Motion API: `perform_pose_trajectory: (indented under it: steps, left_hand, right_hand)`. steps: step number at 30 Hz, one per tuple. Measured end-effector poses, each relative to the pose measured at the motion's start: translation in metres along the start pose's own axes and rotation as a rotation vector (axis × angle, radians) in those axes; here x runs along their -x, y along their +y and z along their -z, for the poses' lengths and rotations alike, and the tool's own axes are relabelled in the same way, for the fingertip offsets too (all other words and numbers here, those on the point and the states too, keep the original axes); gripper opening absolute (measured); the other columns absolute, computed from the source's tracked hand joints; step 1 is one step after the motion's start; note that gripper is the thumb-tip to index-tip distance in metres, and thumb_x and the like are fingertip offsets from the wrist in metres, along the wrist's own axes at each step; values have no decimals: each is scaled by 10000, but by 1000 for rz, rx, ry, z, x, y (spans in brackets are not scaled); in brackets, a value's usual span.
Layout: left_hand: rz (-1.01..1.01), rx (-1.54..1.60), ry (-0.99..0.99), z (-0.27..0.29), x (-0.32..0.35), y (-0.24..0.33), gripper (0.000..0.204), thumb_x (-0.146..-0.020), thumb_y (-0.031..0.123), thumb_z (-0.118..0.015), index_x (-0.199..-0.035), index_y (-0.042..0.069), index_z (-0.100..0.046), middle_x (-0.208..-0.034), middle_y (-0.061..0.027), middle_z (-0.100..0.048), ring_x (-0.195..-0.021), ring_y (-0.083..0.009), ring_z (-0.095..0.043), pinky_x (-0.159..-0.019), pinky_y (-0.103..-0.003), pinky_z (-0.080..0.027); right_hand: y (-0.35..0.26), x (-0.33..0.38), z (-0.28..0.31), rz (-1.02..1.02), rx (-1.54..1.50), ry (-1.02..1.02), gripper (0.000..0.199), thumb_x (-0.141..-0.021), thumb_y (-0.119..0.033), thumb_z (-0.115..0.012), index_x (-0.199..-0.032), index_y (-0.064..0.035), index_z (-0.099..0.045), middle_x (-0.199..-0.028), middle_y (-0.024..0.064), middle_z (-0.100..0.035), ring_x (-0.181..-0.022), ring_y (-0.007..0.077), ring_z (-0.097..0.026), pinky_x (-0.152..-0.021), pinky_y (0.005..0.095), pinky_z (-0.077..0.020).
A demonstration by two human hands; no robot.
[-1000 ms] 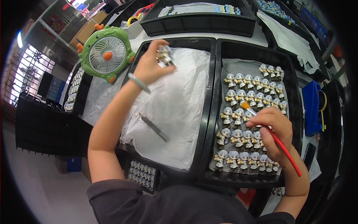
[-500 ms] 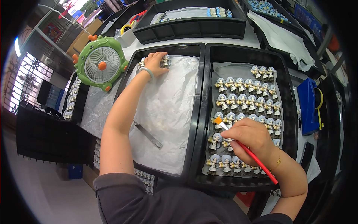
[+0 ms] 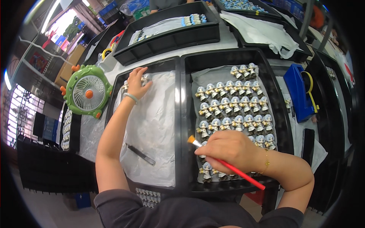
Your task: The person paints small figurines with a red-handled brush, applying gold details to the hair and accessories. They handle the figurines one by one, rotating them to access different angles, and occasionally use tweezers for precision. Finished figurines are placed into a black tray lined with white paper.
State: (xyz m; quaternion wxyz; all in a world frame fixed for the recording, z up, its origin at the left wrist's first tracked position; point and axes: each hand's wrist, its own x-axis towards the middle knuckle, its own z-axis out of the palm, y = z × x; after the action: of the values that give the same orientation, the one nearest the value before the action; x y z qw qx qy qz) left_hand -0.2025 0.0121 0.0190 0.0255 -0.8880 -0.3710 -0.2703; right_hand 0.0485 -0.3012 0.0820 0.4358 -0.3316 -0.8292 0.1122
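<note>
My left hand (image 3: 138,84) reaches into the far end of the left tray. Its fingers and thumb close around a small pale-haired figurine (image 3: 146,78); another figurine (image 3: 125,86) stands beside it, partly covered by the hand. My right hand (image 3: 230,151) grips a paintbrush (image 3: 243,174) with a red handle. The brush's orange bristles point left, near the inner rim of the right tray (image 3: 186,114). Below that hand, rows of figurines (image 3: 225,104) stand on paper, some hidden by it. A dark tool with a metal end (image 3: 141,155) lies on the left tray's white paper (image 3: 156,114).
A green animal-shaped fan (image 3: 88,90) stands left of the trays. Beyond is another black tray (image 3: 167,42) with blue and white pieces. At the right are a blue holder (image 3: 298,93) with a yellow strip and a black phone-like slab (image 3: 308,144). A person (image 3: 167,4) is at the back.
The view has shifted, so the trays appear lower and farther left. The brush tip has moved left toward the tray's inner rim. My left hand stays at the same figurine.
</note>
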Motion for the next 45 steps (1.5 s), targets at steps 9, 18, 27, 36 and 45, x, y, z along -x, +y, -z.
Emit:
perform_pose_trajectory:
  steps: [9,18,27,36,45]
  left_hand:
    - [-494,-9,-226,-72,-98,203,291,-750,144,-564,-1035,94,-589,-1002,-97,-587,-959,-277,-536,-819,-396,-418]
    - [130,123,-665,-132,-125,281,271,-851,196,-514,-1095,82,-488,-1081,-161,-551,-1003,-338,-544,-847,-428,-440]
    - [-229,272,-109,-71,-103,252,258,-846,85,-469,-1103,110,-483,-986,-160,-529,-831,-334,-582,-703,-395,-476]
    - [291,1665,-632,65,23,168,754,-737,97,-635,-1362,109,-213,-1160,-126,-492,-956,-200,-534,-866,-358,-411]
    - [199,1765,-574,97,90,163,898,-609,-88,-693,-1291,211,-190,-1331,-171,-322,-1131,-306,-489,-1025,-450,-318]
  right_hand:
    - [-11,0,9,70,8,59,279,-629,-32,-641,-900,-66,-587,-756,27,-578,-715,186,-568,-587,291,-477]
    - [-8,1,5,78,-1,133,293,-615,-24,-642,-902,-74,-613,-759,35,-587,-716,202,-586,-599,301,-491]
    - [1,0,4,112,37,195,223,-652,-29,-639,-866,-67,-587,-706,26,-561,-684,195,-562,-579,294,-475]
    - [-3,0,17,-68,-102,205,273,-649,48,-596,-898,-62,-616,-727,84,-595,-647,239,-576,-595,317,-473]
    - [-5,-2,17,-540,-361,143,223,-816,-22,-421,-952,10,-595,-820,115,-623,-798,179,-611,-728,278,-456]
